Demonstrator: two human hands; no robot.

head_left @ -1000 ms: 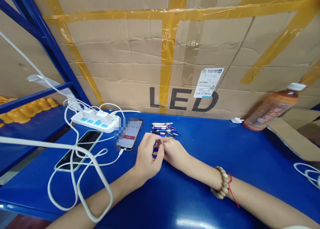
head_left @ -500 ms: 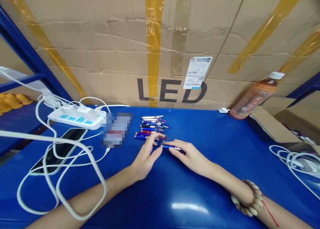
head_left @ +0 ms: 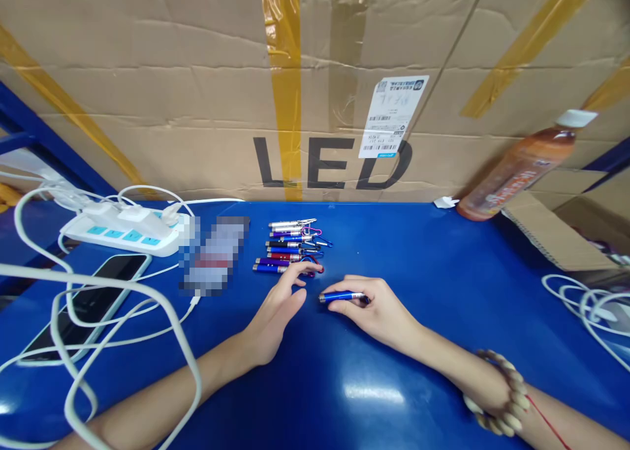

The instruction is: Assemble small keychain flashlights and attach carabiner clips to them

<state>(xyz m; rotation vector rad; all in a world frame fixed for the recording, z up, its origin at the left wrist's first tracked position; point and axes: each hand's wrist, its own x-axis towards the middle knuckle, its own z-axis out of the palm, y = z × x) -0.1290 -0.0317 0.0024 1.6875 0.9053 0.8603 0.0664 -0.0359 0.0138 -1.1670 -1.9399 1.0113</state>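
Observation:
My right hand [head_left: 386, 309] pinches a blue keychain penlight [head_left: 338, 296] with a silver end section, just above or on the blue table; its right end is hidden in my fingers. To the left, my left hand [head_left: 273, 315] is open, thumb and fingers apart, holding nothing. Its fingertips are at the near right end of a row of several penlights [head_left: 283, 245] in silver, purple, blue, black and red. Small carabiner clips [head_left: 322, 241] stick out at the row's right side. The fingers partly cover the nearest blue penlight [head_left: 268, 268].
A cardboard box [head_left: 197, 109] marked LED stands behind the table. On the left are a white power strip [head_left: 118, 235], a phone [head_left: 111, 279], a pixelated device [head_left: 214, 256] and looping white cables [head_left: 182, 335]. At right, a drink bottle [head_left: 516, 174] leans beside an open carton [head_left: 536, 233].
My left hand has come away from the blue penlight and moved left, its fingers apart. My right hand now holds the penlight alone. The view has shifted slightly.

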